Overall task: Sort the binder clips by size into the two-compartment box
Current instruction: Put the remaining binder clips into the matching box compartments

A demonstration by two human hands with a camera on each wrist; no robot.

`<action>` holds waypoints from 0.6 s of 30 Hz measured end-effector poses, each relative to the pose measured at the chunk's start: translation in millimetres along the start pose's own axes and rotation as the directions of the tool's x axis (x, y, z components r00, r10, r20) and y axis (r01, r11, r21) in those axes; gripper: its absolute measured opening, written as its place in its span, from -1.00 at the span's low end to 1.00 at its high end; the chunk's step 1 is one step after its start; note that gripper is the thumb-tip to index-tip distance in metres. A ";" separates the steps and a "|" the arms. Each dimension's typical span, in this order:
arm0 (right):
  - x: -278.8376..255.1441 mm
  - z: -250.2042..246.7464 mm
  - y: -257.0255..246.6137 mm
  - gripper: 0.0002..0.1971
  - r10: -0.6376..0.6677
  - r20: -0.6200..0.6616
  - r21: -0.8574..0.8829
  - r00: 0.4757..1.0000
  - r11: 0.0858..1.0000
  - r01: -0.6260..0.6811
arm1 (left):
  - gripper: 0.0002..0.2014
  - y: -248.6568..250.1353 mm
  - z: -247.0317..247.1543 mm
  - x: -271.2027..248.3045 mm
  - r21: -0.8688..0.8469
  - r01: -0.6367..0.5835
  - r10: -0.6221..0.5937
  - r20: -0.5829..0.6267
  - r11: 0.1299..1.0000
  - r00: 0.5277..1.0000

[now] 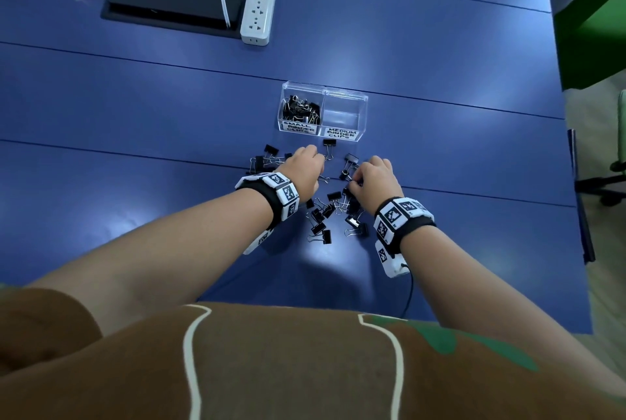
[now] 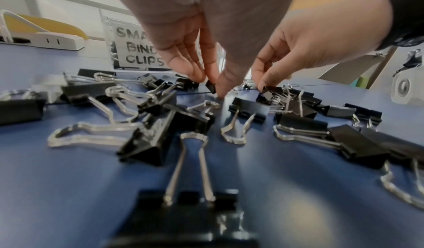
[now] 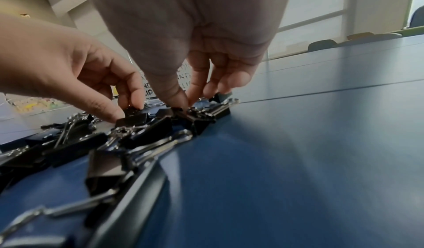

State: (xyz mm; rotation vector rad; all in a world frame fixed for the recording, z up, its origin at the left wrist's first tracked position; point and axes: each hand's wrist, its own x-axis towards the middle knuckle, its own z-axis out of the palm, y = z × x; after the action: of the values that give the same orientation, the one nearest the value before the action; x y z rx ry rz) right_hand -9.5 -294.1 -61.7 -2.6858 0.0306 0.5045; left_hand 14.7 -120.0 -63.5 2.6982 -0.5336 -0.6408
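Observation:
A clear two-compartment box stands ahead of both hands. Its left half, labelled small binder clips, holds several black clips. The right half, labelled medium, shows none. Loose black binder clips lie scattered on the blue table between and under my hands. My left hand reaches down and pinches a small black clip between thumb and fingers. Just right of it, my right hand pinches another black clip in the pile with thumb and fingertips.
A white power strip and a black cable hatch sit far back on the left. The table's right edge runs close by, with a chair base beyond it. A thin cable hangs from my right wrist band.

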 end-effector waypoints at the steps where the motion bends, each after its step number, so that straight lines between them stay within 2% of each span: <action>1: 0.1 -0.6 -0.7 -0.89 -0.001 0.014 -0.001 1.000 1.000 0.001 | -0.79 1.0 -0.1 -0.3 -0.003 0.004 -0.004 0.010 1.000 1.000; 5: -0.5 -1.4 0.3 -0.87 -0.011 0.022 0.012 1.000 1.000 0.011 | -0.79 3.5 -0.9 -3.2 -0.051 0.008 -0.007 0.033 0.999 0.999; 10: 2.6 2.3 -4.4 -0.62 0.003 0.006 0.010 1.000 1.000 -0.003 | -0.81 3.9 -2.0 -5.2 -0.145 0.035 -0.024 0.074 0.989 0.997; 12: 5.7 3.6 -9.3 -0.64 0.001 0.006 0.013 1.000 1.000 -0.001 | -0.82 3.7 -1.1 -6.7 -0.176 0.051 -0.039 0.072 0.983 0.997; 15: 8.4 5.1 -15.1 -0.72 -0.007 0.026 0.022 1.000 1.000 0.006 | -0.83 3.7 -3.9 -8.4 -0.268 0.041 -0.047 -0.018 0.963 0.999; 18: 6.4 3.3 -18.1 -0.83 -0.047 0.050 0.051 0.998 0.998 0.045 | -0.86 1.3 -17.2 -4.3 -0.374 0.046 -0.109 -0.149 0.926 0.983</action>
State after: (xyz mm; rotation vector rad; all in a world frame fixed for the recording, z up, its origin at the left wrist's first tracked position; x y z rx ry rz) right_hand -2.9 -275.9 -59.8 -2.6173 -0.0324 0.5501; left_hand 19.1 -115.6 -46.8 2.3933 -0.2329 -0.4725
